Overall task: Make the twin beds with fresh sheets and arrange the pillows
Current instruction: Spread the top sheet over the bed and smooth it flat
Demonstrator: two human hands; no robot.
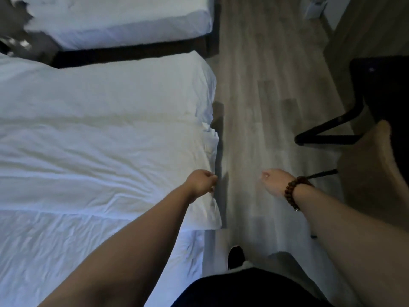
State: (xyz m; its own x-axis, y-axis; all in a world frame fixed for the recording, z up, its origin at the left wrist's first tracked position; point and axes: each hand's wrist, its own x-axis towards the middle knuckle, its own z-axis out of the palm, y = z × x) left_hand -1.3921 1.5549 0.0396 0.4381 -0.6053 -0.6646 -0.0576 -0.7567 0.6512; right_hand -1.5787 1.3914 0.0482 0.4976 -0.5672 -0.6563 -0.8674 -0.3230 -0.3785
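left hand (202, 182) gripping rumpled white sheet (99, 151) edge at bed (88, 251) side, right hand (273, 181) loose, empty, off bed, round-bead bracelet (292, 192)

- The left grip (202, 182) sits at the right edge of the top sheet (99, 151), fingers curled on that edge.
- The top sheet spreads leftward from this grip, lying on the near bed (88, 251).
- The right grip (274, 181) hangs to the right of the left grip, apart from the bed, above the floor (254, 96).
- A bracelet (292, 191) circles the wrist just behind the right grip.
- The far bed (121, 23) lies beyond both grips, to the left, with a gap between it and the near bed.
- A chair (327, 138) stands on the floor beyond and right of the right grip.
- A shoe (235, 257) is on the floor behind and between the grips, beside the near bed.
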